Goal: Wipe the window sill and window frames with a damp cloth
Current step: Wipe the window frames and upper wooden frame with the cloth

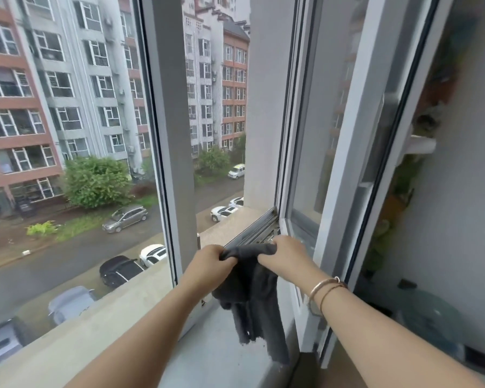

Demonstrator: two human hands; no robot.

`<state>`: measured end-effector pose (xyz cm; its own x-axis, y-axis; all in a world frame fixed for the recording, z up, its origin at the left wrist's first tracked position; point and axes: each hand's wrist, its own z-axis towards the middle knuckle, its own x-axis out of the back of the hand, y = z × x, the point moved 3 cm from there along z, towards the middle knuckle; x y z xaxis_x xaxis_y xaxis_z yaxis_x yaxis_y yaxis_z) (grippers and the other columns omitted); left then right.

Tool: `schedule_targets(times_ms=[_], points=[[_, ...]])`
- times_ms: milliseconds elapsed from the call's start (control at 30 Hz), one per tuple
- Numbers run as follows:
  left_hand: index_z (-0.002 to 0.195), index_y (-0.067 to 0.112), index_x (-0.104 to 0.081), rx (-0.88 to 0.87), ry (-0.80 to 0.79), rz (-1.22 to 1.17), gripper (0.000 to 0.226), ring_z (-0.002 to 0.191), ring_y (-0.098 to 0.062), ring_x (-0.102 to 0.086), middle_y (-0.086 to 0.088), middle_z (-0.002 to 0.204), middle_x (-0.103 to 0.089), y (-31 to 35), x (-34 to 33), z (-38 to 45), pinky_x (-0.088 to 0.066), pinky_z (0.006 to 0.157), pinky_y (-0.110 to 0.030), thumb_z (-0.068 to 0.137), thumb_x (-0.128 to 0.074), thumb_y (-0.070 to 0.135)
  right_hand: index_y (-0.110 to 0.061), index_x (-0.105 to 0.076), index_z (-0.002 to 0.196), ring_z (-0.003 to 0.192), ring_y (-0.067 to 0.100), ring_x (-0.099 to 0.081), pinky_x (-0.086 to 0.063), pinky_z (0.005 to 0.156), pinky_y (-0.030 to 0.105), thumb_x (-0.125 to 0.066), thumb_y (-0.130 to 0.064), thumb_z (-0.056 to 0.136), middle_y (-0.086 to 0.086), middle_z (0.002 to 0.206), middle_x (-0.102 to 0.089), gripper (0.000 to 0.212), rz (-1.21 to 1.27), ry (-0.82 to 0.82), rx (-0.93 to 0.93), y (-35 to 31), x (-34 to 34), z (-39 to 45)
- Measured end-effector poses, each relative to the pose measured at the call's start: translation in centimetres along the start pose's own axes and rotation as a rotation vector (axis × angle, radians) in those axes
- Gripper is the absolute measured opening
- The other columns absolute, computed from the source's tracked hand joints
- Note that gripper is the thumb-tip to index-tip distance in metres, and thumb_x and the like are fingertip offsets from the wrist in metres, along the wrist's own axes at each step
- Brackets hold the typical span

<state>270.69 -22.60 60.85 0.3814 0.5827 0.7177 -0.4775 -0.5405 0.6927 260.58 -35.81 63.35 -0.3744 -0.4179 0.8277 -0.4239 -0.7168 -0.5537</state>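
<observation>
A dark grey cloth (252, 298) hangs in front of the open window, its top edge bunched between both hands. My left hand (210, 261) grips the left end of that edge. My right hand (286, 257) grips the right end, close to the lower corner of the window track (252, 229). The cloth's loose end dangles down over the grey window sill (207, 348). A white upright frame post (171, 130) stands left of the opening. The open sash (350, 141) swings inward on the right.
A white sash handle (420, 144) sticks out at the right. Behind the sash glass are plants and a round green object (431, 317). Outside, far below, lie a street, parked cars and apartment blocks. A concrete outer ledge (76, 329) runs under the fixed pane.
</observation>
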Motion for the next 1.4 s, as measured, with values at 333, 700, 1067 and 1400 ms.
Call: schedule_targets(times_ms=[333, 700, 1067, 1400], points=[[0.088, 0.006, -0.056, 0.507, -0.149, -1.151, 0.019, 0.070, -0.024, -0.057, -0.013, 0.079, -0.059, 2.7, -3.0, -1.6, -0.049, 0.065, -0.030, 0.088, -0.049, 0.023, -0.016, -0.056, 0.109, 0.096, 0.019, -0.057, -0.048, 0.069, 0.020, -0.050, 0.000, 0.084, 0.005, 0.102, -0.061, 0.031, 0.390, -0.346, 0.119, 1.0, -1.2, -1.2], [0.093, 0.005, -0.055, 0.501, 0.207, -0.924, 0.015, 0.075, -0.025, -0.056, -0.013, 0.081, -0.057, 5.5, -6.0, -1.6, -0.051, 0.063, -0.035, 0.091, -0.040, 0.000, -0.013, -0.043, 0.133, 0.108, 0.018, -0.050, -0.043, 0.097, 0.034, -0.039, -0.001, 0.093, -0.005, 0.108, -0.052, 0.042, 0.603, -0.477, 0.123, 4.9, 1.3, 0.1], [0.119, 0.014, -0.052, 0.450, 0.233, -1.059, 0.027, 0.108, -0.036, -0.059, -0.020, 0.116, -0.060, 6.8, -4.6, -3.4, -0.052, 0.088, -0.053, 0.097, -0.038, 0.008, -0.016, -0.054, 0.113, 0.088, 0.004, -0.051, -0.037, 0.060, 0.015, -0.042, -0.011, 0.098, -0.002, 0.107, -0.056, 0.020, 0.601, -0.410, 0.132, 4.2, 2.8, -1.9], [0.116, 0.021, -0.053, 0.382, 0.052, -1.042, 0.027, 0.107, -0.040, -0.057, -0.021, 0.122, -0.056, 6.1, -5.6, -0.8, -0.043, 0.086, -0.068, 0.098, -0.034, 0.011, -0.024, -0.066, 0.081, 0.079, 0.008, -0.068, -0.057, 0.077, 0.039, -0.043, -0.008, 0.090, -0.006, 0.081, -0.071, 0.030, 0.405, -0.011, 0.260, 6.1, 6.9, -5.1]])
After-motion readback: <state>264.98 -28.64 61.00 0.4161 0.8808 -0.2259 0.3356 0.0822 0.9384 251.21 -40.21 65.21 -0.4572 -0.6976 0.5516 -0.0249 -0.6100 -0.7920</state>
